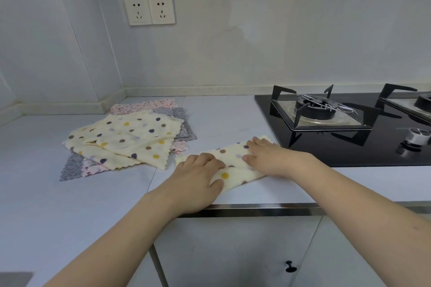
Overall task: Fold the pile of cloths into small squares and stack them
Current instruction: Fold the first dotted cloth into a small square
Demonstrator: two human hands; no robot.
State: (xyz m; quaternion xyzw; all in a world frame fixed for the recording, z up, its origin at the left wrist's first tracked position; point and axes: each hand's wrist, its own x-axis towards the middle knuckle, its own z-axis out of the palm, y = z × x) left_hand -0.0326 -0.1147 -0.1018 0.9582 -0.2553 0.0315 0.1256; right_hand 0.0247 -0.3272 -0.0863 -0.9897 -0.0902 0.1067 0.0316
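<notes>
Pressing folded cloth [233,165], both hands flat.

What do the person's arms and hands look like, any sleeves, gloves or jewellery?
Both forearms are bare up to the frame edge, with no sleeves showing. The left hand and right hand wear no gloves, and no rings, watch or bracelets are visible on them.

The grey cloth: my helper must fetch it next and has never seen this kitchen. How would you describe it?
On the counter, left of the gas hob, lies a loose pile of cloths. The grey cloth is near the bottom, one corner jutting toward the front. Unlike the cream dotted and pink ones above, it is grey with small dark dots.
</notes>
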